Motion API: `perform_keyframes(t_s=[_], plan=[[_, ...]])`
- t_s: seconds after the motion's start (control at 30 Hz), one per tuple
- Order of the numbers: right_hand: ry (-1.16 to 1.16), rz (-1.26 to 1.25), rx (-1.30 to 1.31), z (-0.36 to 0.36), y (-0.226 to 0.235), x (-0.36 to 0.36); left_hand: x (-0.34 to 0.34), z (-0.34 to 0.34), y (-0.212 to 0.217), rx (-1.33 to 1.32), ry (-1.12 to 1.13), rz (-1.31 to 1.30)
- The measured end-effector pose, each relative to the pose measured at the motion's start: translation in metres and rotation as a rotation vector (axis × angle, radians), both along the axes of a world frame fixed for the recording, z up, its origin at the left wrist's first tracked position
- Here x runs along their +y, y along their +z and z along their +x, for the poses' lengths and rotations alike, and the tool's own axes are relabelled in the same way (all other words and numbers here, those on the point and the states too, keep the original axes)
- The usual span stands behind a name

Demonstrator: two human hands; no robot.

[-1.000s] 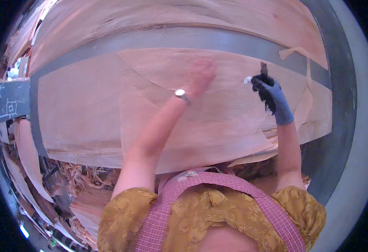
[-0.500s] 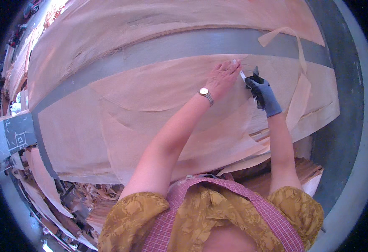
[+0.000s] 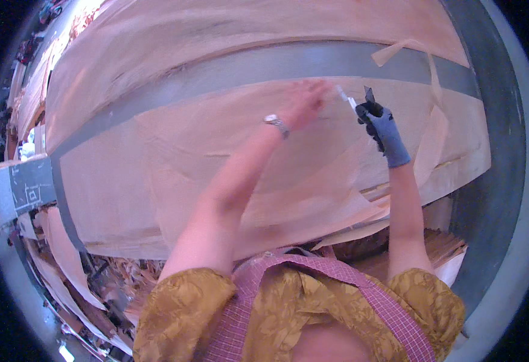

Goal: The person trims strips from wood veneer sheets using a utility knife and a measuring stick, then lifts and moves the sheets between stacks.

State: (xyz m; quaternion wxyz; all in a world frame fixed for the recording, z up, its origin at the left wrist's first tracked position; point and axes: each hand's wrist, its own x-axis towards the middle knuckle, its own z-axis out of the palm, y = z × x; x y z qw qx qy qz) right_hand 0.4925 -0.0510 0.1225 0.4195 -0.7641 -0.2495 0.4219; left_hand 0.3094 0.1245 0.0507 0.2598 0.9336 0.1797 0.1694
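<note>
My left hand, bare and with a watch on the wrist, hovers over or touches a thin tan wood veneer sheet; motion smears its fingers. To its right, my right hand wears a blue-grey glove with dark fingers. It is closed around a dark tool with a flat, blade-like tip. A narrow white strip reaches from the same hand toward the left; its far end is blurred. Whether the strip is held apart from the tool or joined to it, I cannot tell.
A grey band separates this sheet from another veneer stack behind. A loose veneer strip curls at the right. Torn veneer scraps lie below at the left. A grey metal edge runs along the right.
My left hand has moved left, away from the white strip's end. My right hand has shifted slightly right, with the tool and strip still in it.
</note>
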Motion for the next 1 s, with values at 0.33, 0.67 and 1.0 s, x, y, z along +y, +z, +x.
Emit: perform_keyframes(t_s=[0.33, 0.67, 1.0], plan=[[-0.032, -0.009, 0.352, -0.221, -0.034, 0.032, -0.029, -0.213, -0.005, -0.081, 0.201, -0.022], [-0.086, -0.158, 0.14, -0.249, -0.04, 0.014, -0.041, -0.22, -0.003, 0.026, -0.079, 0.246], [0.244, 0.036, -0.232, -0.233, 0.0, 0.081, -0.025, -0.243, -0.002, -0.085, -0.013, -0.073]])
